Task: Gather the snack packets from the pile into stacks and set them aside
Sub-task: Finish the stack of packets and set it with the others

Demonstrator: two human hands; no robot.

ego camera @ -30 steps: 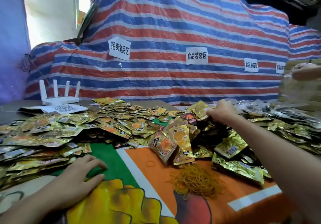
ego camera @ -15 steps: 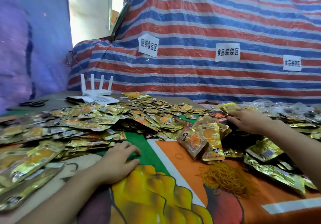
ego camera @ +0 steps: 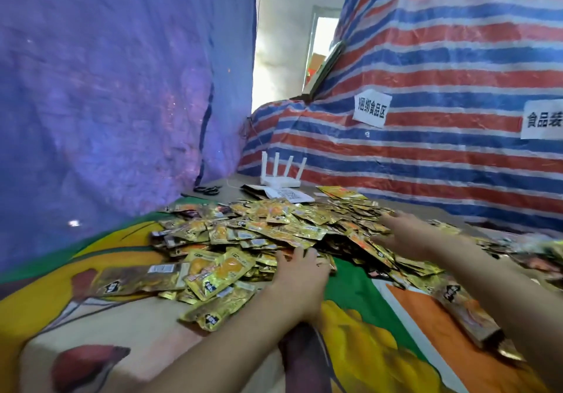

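A wide pile of gold and orange snack packets [ego camera: 268,228] covers the middle of the table. My left hand [ego camera: 300,273] lies palm down at the pile's near edge, fingers spread and touching the packets. My right hand [ego camera: 405,234] rests flat on the pile's right side, fingers stretched out over the packets. Neither hand grips a packet. A few loose packets [ego camera: 219,270] lie at the near left of the pile, one stretched out flat.
The table carries a colourful printed cloth [ego camera: 365,347]. A white router [ego camera: 280,176], a paper with a QR code [ego camera: 288,194] and black scissors [ego camera: 207,190] sit at the far side. A striped tarp [ego camera: 441,149] rises behind; a blue sheet [ego camera: 106,103] hangs at the left.
The view has swung to the left. My right hand has moved from the right-hand heap across to the left pile. My left hand has slid forward to the pile's edge.
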